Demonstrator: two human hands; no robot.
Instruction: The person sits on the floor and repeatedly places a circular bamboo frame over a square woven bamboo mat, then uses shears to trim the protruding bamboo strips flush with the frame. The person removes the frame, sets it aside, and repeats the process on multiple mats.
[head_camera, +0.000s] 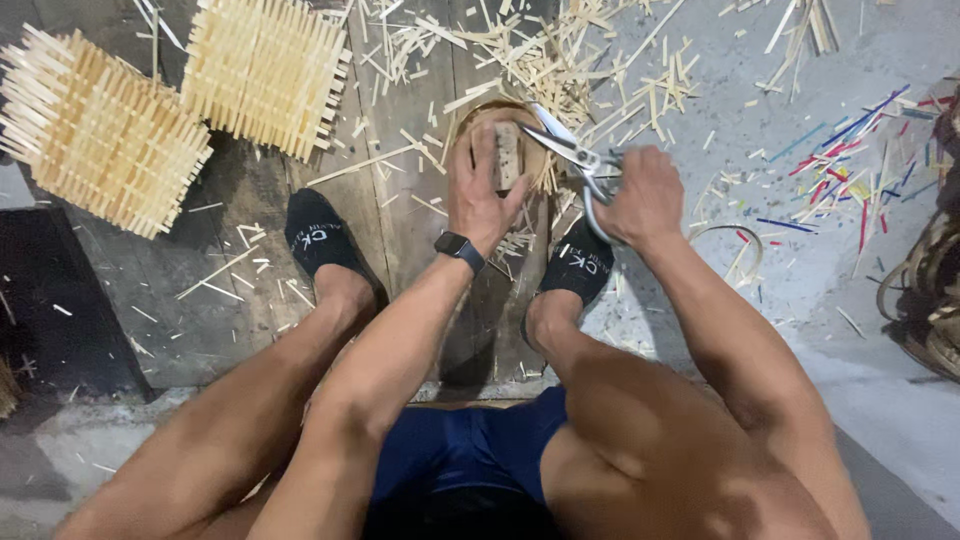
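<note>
My left hand (483, 188) presses a small wooden block (507, 155) down onto a round woven bamboo piece (470, 122) lying on a dark wooden board. A black watch sits on that wrist. My right hand (643, 196) grips the handles of metal shears (572, 150), whose blades point left toward the rim of the woven piece, just right of the block. My feet in black socks rest on either side of the work.
Two square mats of woven bamboo strips (95, 130) (262, 72) lie at the upper left. Bamboo offcuts (560, 60) litter the board and grey floor. Coloured sticks (850, 170) are scattered at the right, beside a woven object (925, 290) at the edge.
</note>
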